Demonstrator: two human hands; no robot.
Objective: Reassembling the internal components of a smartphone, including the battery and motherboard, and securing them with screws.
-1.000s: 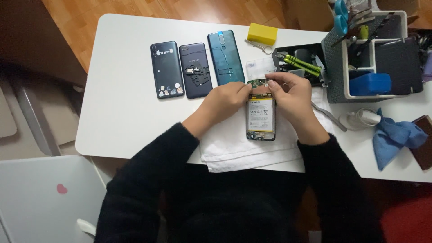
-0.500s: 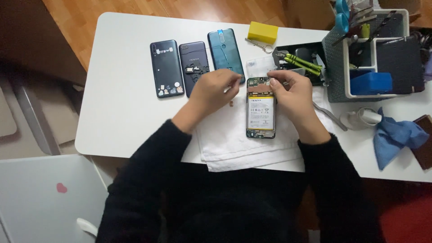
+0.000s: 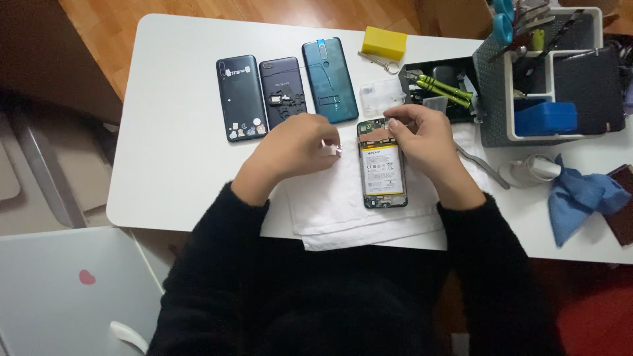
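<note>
The right hand (image 3: 422, 138) pinches at the top edge of the opened phone (image 3: 382, 165), which lies on a white cloth (image 3: 330, 204) just below that pinch; whether it grips a tool or part I cannot tell. The left hand (image 3: 297, 148) closes thumb and finger on a tiny pale piece (image 3: 337, 151) left of the phone; best to keep that pinch light and low over the cloth.

A phone-repair workbench: white table (image 3: 171, 158) with an opened phone (image 3: 382, 165) on a white cloth (image 3: 330, 211), three back covers (image 3: 285, 89), screwdrivers (image 3: 438, 86), grey tool caddy (image 3: 501, 86).
</note>
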